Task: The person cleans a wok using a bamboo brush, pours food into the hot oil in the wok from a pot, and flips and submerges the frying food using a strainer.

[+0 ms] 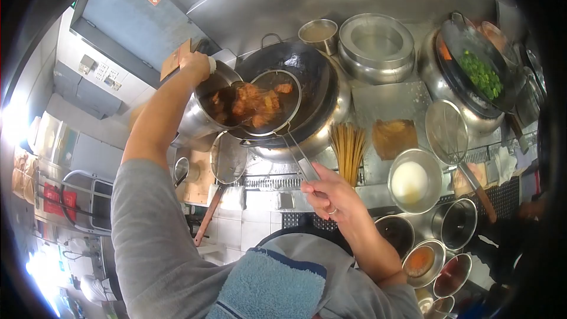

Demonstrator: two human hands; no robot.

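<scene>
My left hand [198, 66] is closed at the upper rim of a tilted metal pot [190, 115], with a piece of brown cardboard [175, 60] beside the fingers. Reddish-brown chunks of food [255, 105] spread from the pot's mouth into a round wire strainer [300, 95]. Below and behind the strainer is a dark wok [310, 62] on a round metal burner stand. My right hand [335, 194] grips the strainer's metal handle near its end and holds it level over the wok. How my left fingers wrap the pot is partly hidden.
Bamboo sticks [347, 149] lie right of the wok. Behind stands a large steel pot [377, 44]. Another wok holds chopped greens [481, 74]. Bowls, including one with white contents [409, 181], and a wood-handled strainer [447, 130] crowd the right. A second strainer [229, 156] hangs at front left.
</scene>
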